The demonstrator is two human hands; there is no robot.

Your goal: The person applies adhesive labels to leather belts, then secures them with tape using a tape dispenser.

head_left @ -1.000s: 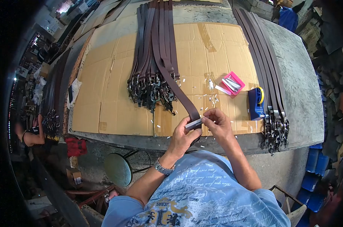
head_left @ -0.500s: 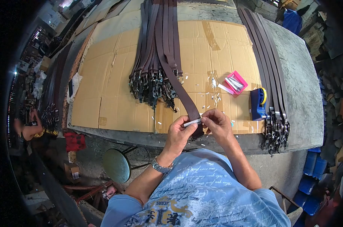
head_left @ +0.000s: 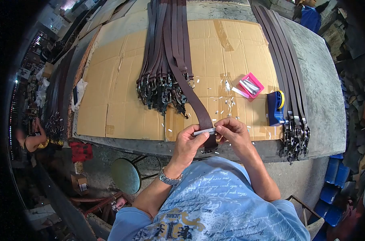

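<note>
A dark brown belt runs from the bundle of belts down to the table's front edge, its buckle end between my hands. A white paper strip lies across it. My left hand pinches the strip's left part and the belt, thumb on top. At the strip's right end, my right hand has thumb and forefinger closed on it. The bundle's metal buckles lie on the cardboard beyond my hands.
A pink tray with metal pieces and a blue tape dispenser stand right on the cardboard. More belts hang over the right edge. White scraps are scattered about. A round stool stands below; another person is far left.
The view has shifted slightly. Both hands remain at the white strip, which now lies a little flatter across the belt, and the buckle end shows more below it.
</note>
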